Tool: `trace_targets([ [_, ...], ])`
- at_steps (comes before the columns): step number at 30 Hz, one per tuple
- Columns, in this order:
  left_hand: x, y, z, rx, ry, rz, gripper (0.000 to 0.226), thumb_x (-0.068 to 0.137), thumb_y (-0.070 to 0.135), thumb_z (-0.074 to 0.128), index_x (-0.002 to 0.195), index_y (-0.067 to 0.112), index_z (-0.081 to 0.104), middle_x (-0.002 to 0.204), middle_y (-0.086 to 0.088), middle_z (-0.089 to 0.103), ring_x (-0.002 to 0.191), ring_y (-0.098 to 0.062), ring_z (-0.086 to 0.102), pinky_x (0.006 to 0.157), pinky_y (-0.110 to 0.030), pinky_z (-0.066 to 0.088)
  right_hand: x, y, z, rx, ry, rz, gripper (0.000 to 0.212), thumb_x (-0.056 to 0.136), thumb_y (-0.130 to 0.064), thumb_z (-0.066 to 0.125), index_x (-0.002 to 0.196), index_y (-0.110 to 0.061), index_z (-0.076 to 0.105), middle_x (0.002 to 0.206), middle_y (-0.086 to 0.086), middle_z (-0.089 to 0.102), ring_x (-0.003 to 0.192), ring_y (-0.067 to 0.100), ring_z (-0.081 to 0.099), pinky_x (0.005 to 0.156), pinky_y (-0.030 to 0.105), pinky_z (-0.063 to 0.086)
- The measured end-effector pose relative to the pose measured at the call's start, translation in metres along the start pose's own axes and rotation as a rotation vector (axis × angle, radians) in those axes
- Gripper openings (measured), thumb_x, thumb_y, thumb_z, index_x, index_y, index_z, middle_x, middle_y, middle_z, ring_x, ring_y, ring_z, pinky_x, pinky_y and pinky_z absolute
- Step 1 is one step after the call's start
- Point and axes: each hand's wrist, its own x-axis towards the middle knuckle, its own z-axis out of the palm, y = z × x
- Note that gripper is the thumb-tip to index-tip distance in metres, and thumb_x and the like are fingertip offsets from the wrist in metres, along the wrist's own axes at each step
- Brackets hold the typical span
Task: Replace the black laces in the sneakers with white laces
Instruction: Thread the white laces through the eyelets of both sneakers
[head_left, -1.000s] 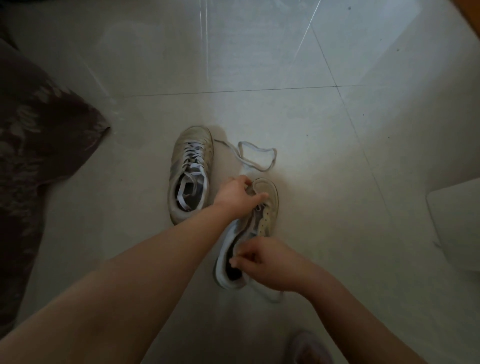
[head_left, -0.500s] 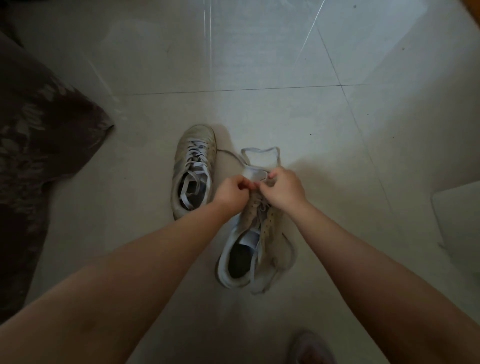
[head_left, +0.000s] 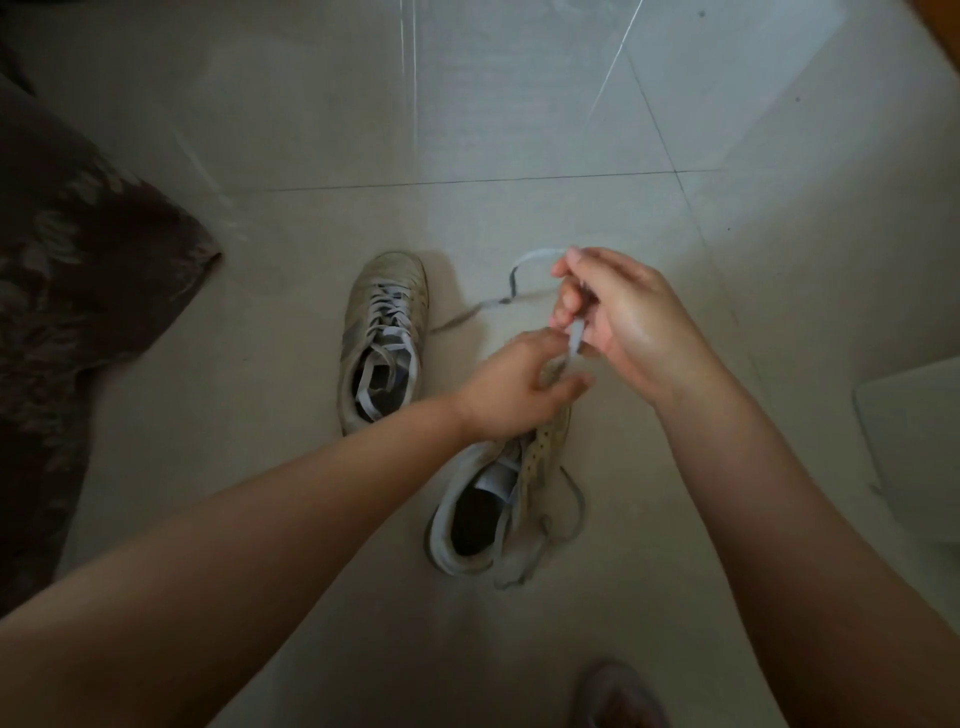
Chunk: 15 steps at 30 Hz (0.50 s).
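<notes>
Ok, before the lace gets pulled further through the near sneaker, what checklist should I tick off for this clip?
1. Right hand pinches the white lace: ok.
2. Left hand steadies the near sneaker at its toe end: ok.
3. Lace already through an eyelet: cannot tell, the left hand hides it.
4. Lace free of knots: cannot tell, the loop past the hand is blurred.
5. Far sneaker already laced: ok.
6. Loose end beside the near sneaker's heel free of the sole: cannot tell.

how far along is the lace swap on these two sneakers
Done: the left sneaker already carries white lacing. In hand: the right hand pinches a white lace above the right sneaker, while the left hand steadies its front. Left: most of its eyelets look empty.
</notes>
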Motion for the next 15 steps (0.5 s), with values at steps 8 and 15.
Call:
trace_targets([
  [8, -0.013, -0.018, -0.016, -0.089, 0.180, -0.289, 0.029, 0.102, 0.027, 0.035, 0.084, 0.010, 0.052, 0.066, 0.004, 0.048, 0.070, -0.020, 0.053, 0.074, -0.036, 0.050, 0.001, 0.003, -0.068, 0.044, 0.530, 0.007, 0.043, 0.094, -0.001, 0.045, 0.132, -0.020, 0.040, 0.075, 0.003, 0.062, 0.056, 0.012, 0.063, 0.060, 0.024, 0.055],
  [15, -0.011, -0.039, -0.028, -0.451, 0.462, -0.679, 0.031, 0.102, 0.021, 0.031, 0.082, 0.009, 0.052, 0.060, -0.005, 0.048, 0.057, -0.017, 0.051, 0.069, -0.035, 0.050, -0.021, 0.060, -0.119, -0.333, 0.215, 0.308, 0.045, 0.087, -0.005, 0.064, 0.128, -0.005, 0.048, 0.118, 0.006, 0.058, 0.105, 0.021, 0.060, 0.075, 0.023, 0.054],
])
